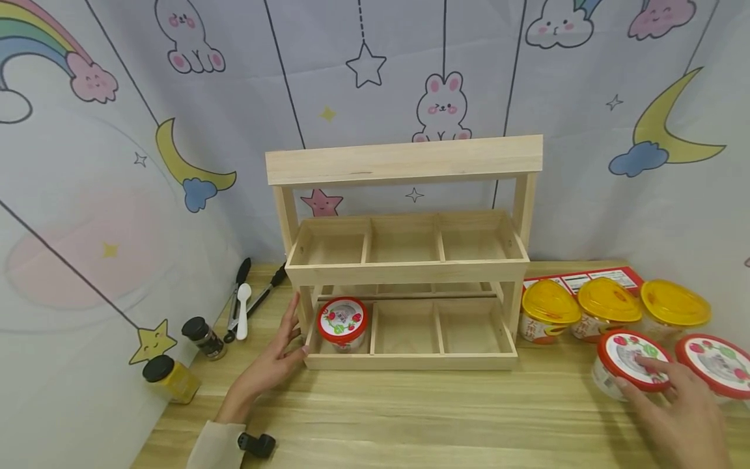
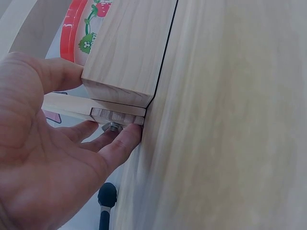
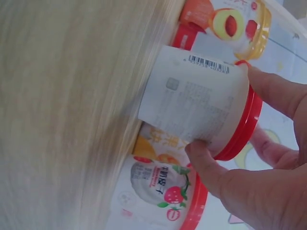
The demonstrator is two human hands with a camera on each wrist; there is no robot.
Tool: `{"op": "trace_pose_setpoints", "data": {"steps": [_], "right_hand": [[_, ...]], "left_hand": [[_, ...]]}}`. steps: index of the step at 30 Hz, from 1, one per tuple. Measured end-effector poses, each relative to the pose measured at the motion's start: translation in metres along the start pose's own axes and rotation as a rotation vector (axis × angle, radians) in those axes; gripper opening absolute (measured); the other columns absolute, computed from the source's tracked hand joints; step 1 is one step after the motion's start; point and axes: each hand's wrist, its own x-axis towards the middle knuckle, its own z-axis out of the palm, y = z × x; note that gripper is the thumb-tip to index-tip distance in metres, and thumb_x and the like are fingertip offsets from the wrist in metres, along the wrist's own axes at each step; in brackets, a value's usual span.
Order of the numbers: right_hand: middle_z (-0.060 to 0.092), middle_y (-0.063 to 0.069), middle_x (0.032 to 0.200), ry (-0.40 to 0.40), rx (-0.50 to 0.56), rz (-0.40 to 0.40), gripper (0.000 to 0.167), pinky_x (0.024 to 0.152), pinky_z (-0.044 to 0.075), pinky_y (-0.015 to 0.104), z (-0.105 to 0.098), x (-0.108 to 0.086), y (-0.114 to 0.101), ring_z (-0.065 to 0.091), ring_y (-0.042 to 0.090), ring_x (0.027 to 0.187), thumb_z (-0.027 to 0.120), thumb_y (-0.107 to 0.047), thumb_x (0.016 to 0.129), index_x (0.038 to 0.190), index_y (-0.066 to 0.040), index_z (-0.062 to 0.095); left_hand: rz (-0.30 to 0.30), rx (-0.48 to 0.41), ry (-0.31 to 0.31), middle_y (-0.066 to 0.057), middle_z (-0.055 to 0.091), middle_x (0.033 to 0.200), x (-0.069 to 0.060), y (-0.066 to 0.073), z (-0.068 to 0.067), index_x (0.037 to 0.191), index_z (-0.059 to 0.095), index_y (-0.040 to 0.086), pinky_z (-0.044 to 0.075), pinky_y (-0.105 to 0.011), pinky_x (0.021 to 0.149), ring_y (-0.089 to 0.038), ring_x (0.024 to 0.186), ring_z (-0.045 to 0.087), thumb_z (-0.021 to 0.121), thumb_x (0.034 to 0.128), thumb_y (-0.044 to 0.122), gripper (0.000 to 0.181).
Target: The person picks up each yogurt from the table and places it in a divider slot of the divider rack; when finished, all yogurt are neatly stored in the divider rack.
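A two-tier wooden shelf (image 1: 410, 362) stands at the centre, with a red-lidded cup (image 1: 342, 320) in its lower left compartment. My left hand (image 1: 266, 371) holds the shelf's lower left corner; in the left wrist view the thumb of that hand (image 2: 57, 139) lies on the front board (image 2: 129, 52) and its fingers press the side. At the right, my right hand (image 1: 682, 407) grips another red-lidded cup (image 1: 629, 358) around its lid. The right wrist view shows this cup (image 3: 201, 96) between thumb and fingers of the hand (image 3: 264, 191), its barcode side facing the camera.
Yellow-lidded cups (image 1: 609, 301) and a red-and-white flat item (image 1: 574, 281) lie right of the shelf. One more red-lidded cup (image 1: 717, 365) stands at the far right. Left are black-capped jars (image 1: 202, 337), a white spoon (image 1: 243, 309) and black-handled tongs (image 1: 258, 299).
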Motion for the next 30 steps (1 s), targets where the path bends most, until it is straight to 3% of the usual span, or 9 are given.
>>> {"op": "trace_pose_setpoints", "data": {"steps": [3, 6, 9, 13, 15, 18, 22, 26, 30], "right_hand": [[0.054, 0.041, 0.14, 0.011, 0.002, 0.001, 0.061, 0.092, 0.04, 0.066, 0.0, 0.0, 0.0, 0.051, 0.055, 0.113, 0.076, -0.037, 0.101, 0.144, 0.003, 0.059], [0.058, 0.039, 0.138, 0.026, 0.009, -0.008, 0.06, 0.083, 0.046, 0.04, 0.0, 0.002, 0.001, 0.056, 0.056, 0.112, 0.079, -0.036, 0.099, 0.141, 0.003, 0.062], [0.057, 0.04, 0.141, 0.029, 0.023, 0.0, 0.061, 0.084, 0.048, 0.041, -0.001, 0.002, 0.0, 0.057, 0.058, 0.116, 0.08, -0.036, 0.098, 0.141, 0.003, 0.062], [0.053, 0.04, 0.149, 0.04, 0.058, 0.025, 0.063, 0.109, 0.043, 0.055, -0.002, 0.001, -0.004, 0.052, 0.057, 0.126, 0.078, -0.038, 0.099, 0.145, 0.002, 0.061], [0.054, 0.039, 0.15, 0.066, 0.077, 0.012, 0.062, 0.115, 0.037, 0.028, -0.003, 0.0, -0.005, 0.051, 0.054, 0.128, 0.079, -0.037, 0.098, 0.145, 0.0, 0.062], [0.062, 0.034, 0.144, 0.126, 0.114, -0.034, 0.057, 0.091, 0.021, -0.002, -0.006, -0.002, -0.006, 0.058, 0.013, 0.121, 0.083, -0.033, 0.095, 0.14, -0.001, 0.068], [0.063, 0.03, 0.138, 0.154, 0.16, -0.051, 0.055, 0.074, 0.025, -0.009, -0.011, -0.001, -0.011, 0.029, -0.022, 0.099, 0.086, -0.03, 0.092, 0.137, -0.001, 0.07], [0.052, 0.034, 0.152, 0.109, 0.154, -0.006, 0.061, 0.072, 0.026, -0.01, -0.018, 0.0, -0.02, 0.057, 0.017, 0.123, 0.082, -0.034, 0.096, 0.144, -0.001, 0.065], [0.037, 0.035, 0.167, 0.066, 0.175, 0.041, 0.066, 0.083, 0.024, -0.01, -0.025, -0.002, -0.029, 0.044, 0.058, 0.144, 0.078, -0.038, 0.1, 0.152, -0.002, 0.058]], "left_hand": [[0.005, -0.006, -0.002, -0.016, -0.019, 0.181, 0.0, 0.0, 0.0, 0.172, -0.015, 0.035, 0.043, -0.079, 0.111, -0.07, 0.155, 0.014, 0.056, 0.1058, -0.003, 0.105], [0.01, -0.008, -0.005, -0.016, -0.02, 0.181, 0.0, 0.0, 0.0, 0.172, -0.016, 0.036, 0.042, -0.08, 0.111, -0.07, 0.156, 0.012, 0.055, 0.1059, -0.003, 0.104], [0.012, -0.008, -0.004, -0.015, -0.02, 0.181, 0.0, 0.0, 0.001, 0.172, -0.016, 0.035, 0.042, -0.08, 0.111, -0.069, 0.156, 0.012, 0.055, 0.1056, -0.004, 0.105], [0.012, -0.009, -0.003, -0.016, -0.02, 0.181, 0.001, 0.0, 0.0, 0.172, -0.016, 0.035, 0.041, -0.079, 0.112, -0.068, 0.158, 0.011, 0.056, 0.1051, -0.005, 0.106], [0.015, -0.009, -0.005, -0.016, -0.021, 0.181, 0.001, 0.0, 0.0, 0.172, -0.016, 0.035, 0.041, -0.079, 0.112, -0.067, 0.158, 0.01, 0.056, 0.1052, -0.005, 0.106], [0.017, -0.003, -0.004, -0.016, -0.02, 0.181, 0.001, 0.0, -0.001, 0.172, -0.016, 0.034, 0.042, -0.08, 0.112, -0.067, 0.158, 0.01, 0.056, 0.1055, -0.004, 0.105], [0.025, 0.004, -0.002, -0.015, -0.02, 0.181, 0.001, 0.0, 0.0, 0.172, -0.015, 0.035, 0.042, -0.081, 0.111, -0.068, 0.157, 0.01, 0.056, 0.1057, -0.003, 0.105], [0.039, 0.001, -0.001, -0.014, -0.021, 0.181, 0.001, 0.0, 0.0, 0.172, -0.015, 0.034, 0.039, -0.081, 0.112, -0.067, 0.158, 0.008, 0.056, 0.1049, -0.005, 0.106], [0.045, -0.003, -0.002, -0.014, -0.021, 0.181, 0.001, 0.0, -0.001, 0.172, -0.015, 0.033, 0.039, -0.081, 0.112, -0.066, 0.159, 0.007, 0.056, 0.1047, -0.005, 0.105]]}}
